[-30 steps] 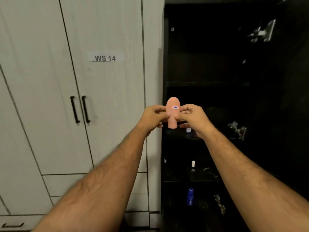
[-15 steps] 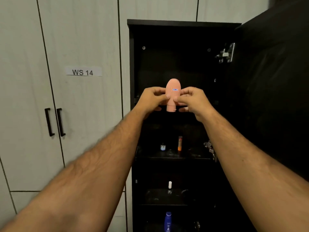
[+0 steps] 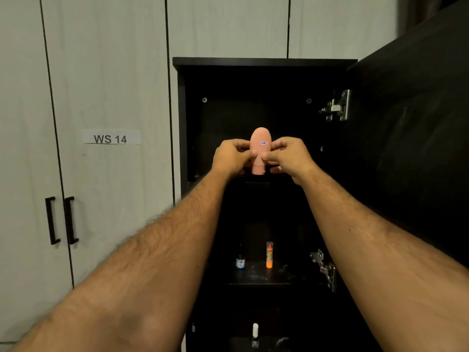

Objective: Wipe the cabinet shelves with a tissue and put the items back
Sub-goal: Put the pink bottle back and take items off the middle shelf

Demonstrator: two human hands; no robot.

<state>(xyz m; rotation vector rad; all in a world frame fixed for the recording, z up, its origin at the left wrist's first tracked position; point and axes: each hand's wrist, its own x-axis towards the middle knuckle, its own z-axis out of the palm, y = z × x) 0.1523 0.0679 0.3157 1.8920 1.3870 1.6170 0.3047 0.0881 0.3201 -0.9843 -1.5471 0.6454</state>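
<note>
We are holding a pink tube (image 3: pixel 260 151) up at the top shelf of the open black cabinet (image 3: pixel 264 62).

Our left hand (image 3: pixel 232 156) and right hand (image 3: pixel 289 156) are both pinching the tube from either side, cap pointing down, a small red-bordered label facing us. On the shelf below, a small dark bottle (image 3: pixel 240 260) and an orange tube (image 3: pixel 269 254) are standing near each other; lower still, a white-capped bottle (image 3: pixel 255 335) is showing. The door (image 3: pixel 416 138) is hanging open on our right.
</note>
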